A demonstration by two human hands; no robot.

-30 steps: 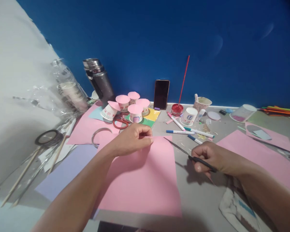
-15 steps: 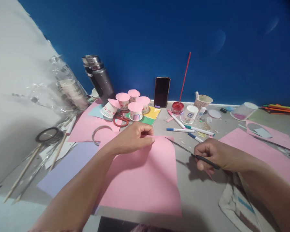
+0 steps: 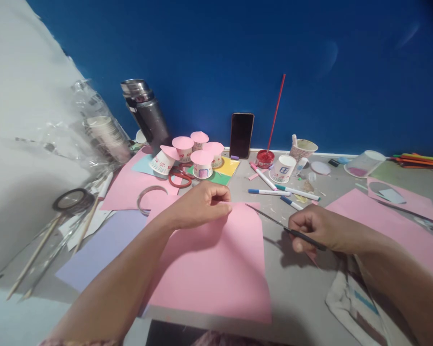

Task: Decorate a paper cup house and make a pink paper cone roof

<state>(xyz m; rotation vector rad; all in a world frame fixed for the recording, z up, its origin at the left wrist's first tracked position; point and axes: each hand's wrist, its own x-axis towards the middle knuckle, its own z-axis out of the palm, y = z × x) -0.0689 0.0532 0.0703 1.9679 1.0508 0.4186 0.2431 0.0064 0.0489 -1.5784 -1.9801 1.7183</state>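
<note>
A pink paper sheet [image 3: 216,269] lies on the grey table [image 3: 296,298] in front of me. My left hand [image 3: 198,204] is closed, pinching the sheet's far edge. My right hand [image 3: 312,228] is closed around the black handles of a pair of scissors [image 3: 270,220]. The thin blades point left, with their tip just at the sheet's far right corner.
Several decorated paper cups with pink tops [image 3: 191,156] stand behind, with red scissors [image 3: 178,178], a steel flask [image 3: 146,113], a phone [image 3: 241,135] and a red paint pot [image 3: 264,158]. Markers [image 3: 270,192] lie mid-table. More pink sheets [image 3: 386,226] lie right, tape rolls [image 3: 72,201] and sticks left.
Both hands have stayed almost still. The view has tilted slightly, so everything sits a little higher in the frame.
</note>
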